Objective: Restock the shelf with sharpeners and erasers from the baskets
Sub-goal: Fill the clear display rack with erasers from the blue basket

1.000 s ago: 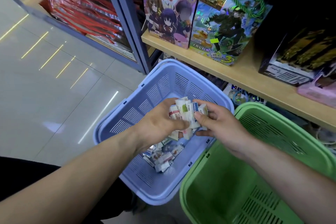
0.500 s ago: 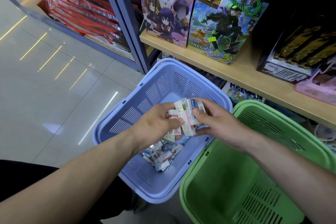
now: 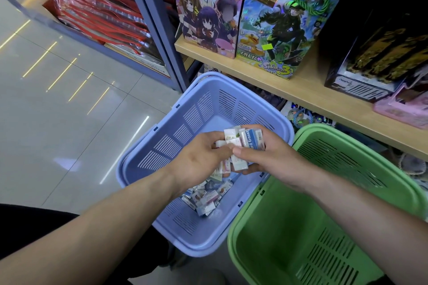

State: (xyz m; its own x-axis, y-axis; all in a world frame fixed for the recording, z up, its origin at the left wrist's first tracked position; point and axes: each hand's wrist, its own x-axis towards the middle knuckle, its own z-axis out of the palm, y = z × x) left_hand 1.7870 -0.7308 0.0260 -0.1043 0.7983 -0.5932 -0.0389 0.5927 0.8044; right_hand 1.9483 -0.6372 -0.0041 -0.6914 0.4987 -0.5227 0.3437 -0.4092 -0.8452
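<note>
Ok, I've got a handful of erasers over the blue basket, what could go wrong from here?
The erasers are a loose bunch held between left hand and right hand, so one may slip out while lifting. Right now it would likely fall back into the blue basket, but carried rightward it could drop into the green basket or onto the floor.

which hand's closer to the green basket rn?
Right. The right hand holds erasers just beside the rim of the green basket; the left hand grips the same bundle farther off, over the blue basket.
</note>
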